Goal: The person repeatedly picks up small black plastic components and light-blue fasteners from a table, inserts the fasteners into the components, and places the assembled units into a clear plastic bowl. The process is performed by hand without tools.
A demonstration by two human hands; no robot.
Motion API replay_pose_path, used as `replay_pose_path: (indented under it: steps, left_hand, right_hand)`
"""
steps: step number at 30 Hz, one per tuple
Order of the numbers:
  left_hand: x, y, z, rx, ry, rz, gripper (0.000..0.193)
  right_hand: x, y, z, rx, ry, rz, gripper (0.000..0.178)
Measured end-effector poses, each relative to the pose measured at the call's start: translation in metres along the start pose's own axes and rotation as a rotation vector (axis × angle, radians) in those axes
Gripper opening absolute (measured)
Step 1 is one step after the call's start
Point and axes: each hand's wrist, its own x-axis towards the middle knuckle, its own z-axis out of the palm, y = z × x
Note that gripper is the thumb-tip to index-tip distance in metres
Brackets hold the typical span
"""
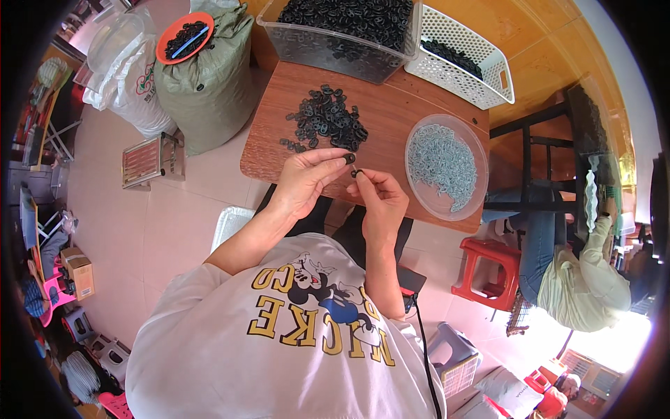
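Over the near edge of the brown wooden table, my two hands work close together. My left hand pinches a small black oval plastic piece between thumb and fingertips. Just to its right, my right hand has its fingers closed on a small dark piece, too small to name. Beyond my left hand spreads a loose pile of black oval plastic pieces. A round clear tray to the right of my right hand holds many small silvery metal parts, which look like screws.
A clear bin full of black pieces and a white perforated basket stand at the far edge. Left are a green sack bearing an orange plate and a low stool. Right are a red stool and another person.
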Motion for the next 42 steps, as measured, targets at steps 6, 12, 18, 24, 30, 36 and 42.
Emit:
replay_pose_path:
  steps: [6, 12, 18, 24, 30, 36, 42]
  left_hand:
    - [-0.002, 0.001, -0.002, 0.069, -0.028, 0.026, 0.027]
    - [0.001, 0.001, -0.003, -0.057, -0.031, -0.019, 0.027]
    - [0.003, -0.009, -0.011, 0.005, -0.051, -0.049, 0.025]
    - [-0.001, -0.002, -0.008, -0.07, -0.067, -0.099, 0.025]
    - [0.001, -0.009, -0.013, -0.068, -0.087, -0.084, 0.028]
    - [0.002, -0.008, -0.013, -0.226, -0.118, -0.123, 0.033]
    - [0.001, -0.008, -0.009, -0.2, -0.14, -0.021, 0.038]
  right_hand:
    - [0.003, 0.004, 0.001, 0.066, 0.021, 0.008, 0.006]
    - [0.003, 0.005, 0.002, 0.08, 0.027, 0.003, 0.008]
    - [-0.001, 0.002, 0.009, 0.017, -0.072, -0.153, 0.011]
    - [-0.004, 0.007, 0.01, -0.219, -0.089, -0.214, 0.014]
    - [-0.004, 0.007, 0.008, -0.235, -0.074, -0.151, 0.014]
    - [-0.001, 0.011, 0.007, 0.06, -0.055, -0.055, 0.011]
    - [0.001, 0.018, -0.001, -0.015, 0.015, -0.044, 0.009]
